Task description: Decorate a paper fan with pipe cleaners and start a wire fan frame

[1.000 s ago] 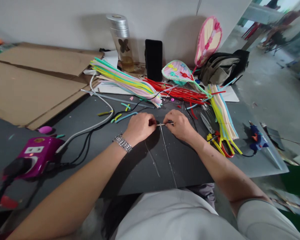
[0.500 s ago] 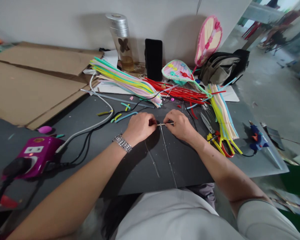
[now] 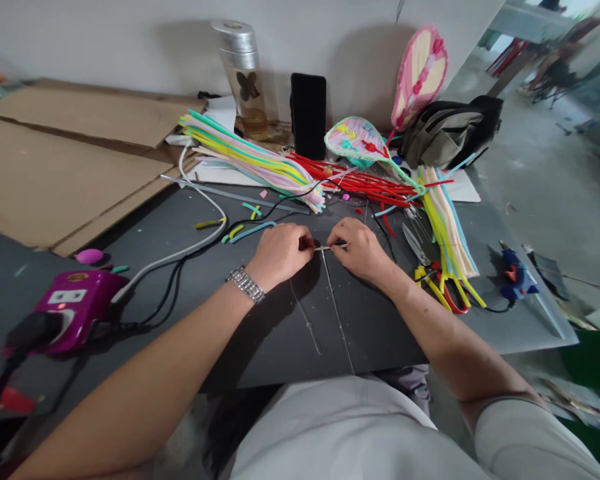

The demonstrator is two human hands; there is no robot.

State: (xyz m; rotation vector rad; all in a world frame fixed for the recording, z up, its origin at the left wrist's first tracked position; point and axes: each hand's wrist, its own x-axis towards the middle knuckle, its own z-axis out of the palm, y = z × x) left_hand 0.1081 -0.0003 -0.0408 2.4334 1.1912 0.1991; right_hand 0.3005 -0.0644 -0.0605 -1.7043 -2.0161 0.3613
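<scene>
My left hand (image 3: 283,251) pinches one end of a short, thin, pale strip (image 3: 323,249) above the dark table. The other end is between the closed fingertips of my right hand (image 3: 363,250). From the strip's middle a long, thin, grey wire (image 3: 336,307) runs down toward the table's front edge. A second thin wire (image 3: 307,323), bent partway, extends below my left hand. Whether it joins the strip is hidden. Scissors (image 3: 445,293) with red and yellow handles lie right of my right hand, touching neither hand.
Pastel pipe cleaners (image 3: 255,163), red pipe cleaners (image 3: 350,179) and another bundle (image 3: 447,220) lie behind the hands. A phone (image 3: 309,117) and bottle (image 3: 245,87) stand by the wall. A purple power socket (image 3: 83,303) is left, a glue gun (image 3: 515,273) right.
Both hands keep their pinch on the strip in nearly the same place. The view has shifted very slightly; nothing was let go or picked up.
</scene>
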